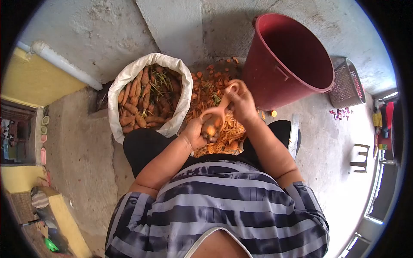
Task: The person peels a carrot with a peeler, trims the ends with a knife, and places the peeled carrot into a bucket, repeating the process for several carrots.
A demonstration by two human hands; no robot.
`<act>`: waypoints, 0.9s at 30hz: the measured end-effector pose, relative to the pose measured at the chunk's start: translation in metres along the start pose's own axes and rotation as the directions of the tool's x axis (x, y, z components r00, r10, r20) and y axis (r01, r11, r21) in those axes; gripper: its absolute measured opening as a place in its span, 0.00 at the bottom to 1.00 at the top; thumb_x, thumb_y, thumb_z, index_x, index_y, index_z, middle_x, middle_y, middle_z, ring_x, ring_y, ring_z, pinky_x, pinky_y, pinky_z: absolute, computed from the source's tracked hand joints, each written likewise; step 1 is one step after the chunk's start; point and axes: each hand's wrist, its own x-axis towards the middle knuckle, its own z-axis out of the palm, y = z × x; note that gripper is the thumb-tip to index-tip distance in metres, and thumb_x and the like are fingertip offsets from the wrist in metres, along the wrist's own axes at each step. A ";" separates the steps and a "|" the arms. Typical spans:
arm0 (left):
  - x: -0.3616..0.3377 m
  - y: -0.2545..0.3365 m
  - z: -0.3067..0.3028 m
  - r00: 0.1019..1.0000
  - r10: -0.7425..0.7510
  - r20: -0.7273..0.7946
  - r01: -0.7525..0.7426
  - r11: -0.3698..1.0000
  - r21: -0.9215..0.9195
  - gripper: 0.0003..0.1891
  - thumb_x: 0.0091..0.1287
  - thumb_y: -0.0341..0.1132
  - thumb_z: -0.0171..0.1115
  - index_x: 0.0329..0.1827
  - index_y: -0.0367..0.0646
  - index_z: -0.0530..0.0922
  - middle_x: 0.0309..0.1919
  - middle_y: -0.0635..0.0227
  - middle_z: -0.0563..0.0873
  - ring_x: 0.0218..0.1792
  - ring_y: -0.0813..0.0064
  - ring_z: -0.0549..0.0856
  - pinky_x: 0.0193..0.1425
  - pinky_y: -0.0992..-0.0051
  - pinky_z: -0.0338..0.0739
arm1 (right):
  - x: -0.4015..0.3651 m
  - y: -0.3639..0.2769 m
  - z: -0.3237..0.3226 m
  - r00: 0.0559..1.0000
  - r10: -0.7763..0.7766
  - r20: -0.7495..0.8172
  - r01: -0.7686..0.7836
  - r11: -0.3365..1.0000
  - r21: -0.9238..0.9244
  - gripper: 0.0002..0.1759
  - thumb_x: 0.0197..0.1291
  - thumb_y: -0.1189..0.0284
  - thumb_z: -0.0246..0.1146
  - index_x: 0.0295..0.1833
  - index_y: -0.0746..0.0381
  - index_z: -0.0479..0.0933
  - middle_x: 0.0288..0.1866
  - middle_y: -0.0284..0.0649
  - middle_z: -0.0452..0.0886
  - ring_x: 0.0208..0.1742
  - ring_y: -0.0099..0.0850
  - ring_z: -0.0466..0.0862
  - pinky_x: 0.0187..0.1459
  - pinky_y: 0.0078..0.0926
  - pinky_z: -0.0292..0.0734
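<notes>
My left hand (195, 134) is closed around a carrot (210, 129), its cut-looking orange end showing past the fingers. In my right hand (244, 103) is an orange peeler (222, 106), gripped by its handle. The peeler's forked head lies over the carrot in this view. Below both hands, between my knees, spreads a heap of orange carrot peelings (228, 138). To the left, a white sack (186, 96) with its top rolled down is full of unpeeled carrots (136, 89) and some green stems (160, 84).
A tall dark red bucket (267, 71) stands ahead on the right, with a perforated plastic basket (349, 88) beyond it. Carrot pieces (211, 72) lie scattered near the wall (178, 26). A small dark stool (360, 158) is far right.
</notes>
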 end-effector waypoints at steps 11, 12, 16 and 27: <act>-0.002 0.009 0.002 0.997 -0.019 -0.077 0.019 1.000 -0.004 0.17 0.63 0.50 0.53 0.46 0.49 0.71 0.32 0.67 0.75 0.28 0.70 0.74 0.23 0.78 0.65 | 0.001 -0.008 -0.028 0.988 -0.026 -0.155 0.032 0.999 0.037 0.14 0.59 0.71 0.59 0.48 0.59 0.64 0.35 0.39 0.70 0.28 0.28 0.78 0.17 0.21 0.74; 0.000 0.007 0.003 0.998 -0.005 -0.063 0.006 1.000 0.019 0.16 0.64 0.49 0.51 0.45 0.48 0.72 0.32 0.69 0.75 0.27 0.70 0.74 0.21 0.78 0.65 | -0.014 -0.012 -0.011 0.998 0.039 -0.059 -0.034 0.996 0.077 0.14 0.59 0.72 0.59 0.48 0.59 0.64 0.34 0.38 0.70 0.25 0.27 0.77 0.16 0.20 0.73; 0.009 0.003 -0.010 0.999 -0.007 -0.034 0.008 1.000 0.016 0.16 0.68 0.46 0.43 0.48 0.46 0.70 0.33 0.66 0.75 0.28 0.69 0.74 0.21 0.79 0.67 | -0.012 0.010 -0.002 0.992 0.023 0.127 -0.041 0.989 0.144 0.13 0.60 0.73 0.58 0.48 0.60 0.63 0.33 0.35 0.71 0.26 0.23 0.76 0.17 0.20 0.70; 0.000 0.009 -0.005 0.993 -0.099 -0.063 0.095 0.994 -0.058 0.16 0.68 0.46 0.43 0.51 0.47 0.69 0.34 0.62 0.76 0.29 0.70 0.74 0.25 0.76 0.68 | 0.027 -0.001 -0.065 0.894 -0.130 -0.429 0.114 0.992 -0.062 0.16 0.53 0.72 0.65 0.43 0.62 0.66 0.32 0.38 0.72 0.25 0.27 0.77 0.17 0.22 0.73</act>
